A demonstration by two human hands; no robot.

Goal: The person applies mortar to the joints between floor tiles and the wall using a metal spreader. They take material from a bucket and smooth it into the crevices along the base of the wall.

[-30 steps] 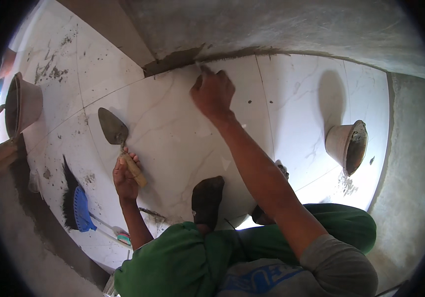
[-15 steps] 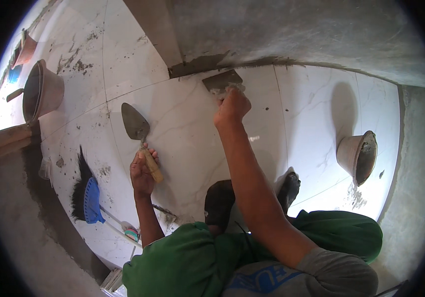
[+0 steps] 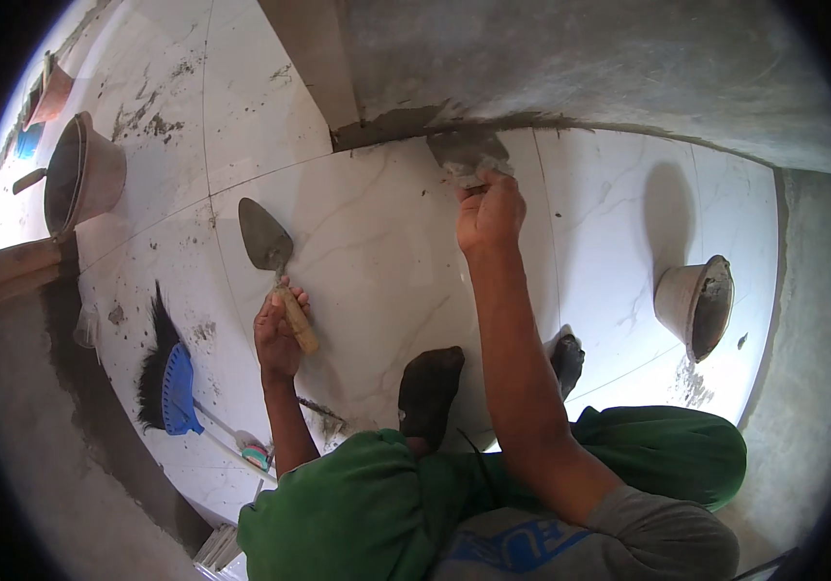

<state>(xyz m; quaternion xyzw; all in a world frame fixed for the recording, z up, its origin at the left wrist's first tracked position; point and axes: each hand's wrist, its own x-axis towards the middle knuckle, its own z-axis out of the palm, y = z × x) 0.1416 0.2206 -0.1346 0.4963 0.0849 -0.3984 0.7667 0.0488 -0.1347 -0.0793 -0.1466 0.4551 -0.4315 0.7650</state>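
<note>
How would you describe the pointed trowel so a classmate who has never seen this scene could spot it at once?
Start from the white tiled floor and find the person's left hand, left of the picture's middle. It holds the pointed trowel by its wooden handle, tip pointing forward. That tapering shape sets it apart from the broad flat tool in the right hand.

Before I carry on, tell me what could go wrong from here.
The flat blade in your right hand is at the foot of the wall; its edge might scratch the floor tiles.

If your left hand loosens on the pointed trowel, the metal could mark a tile.

The broom lies to your left; stepping that way, you could trip.
</note>
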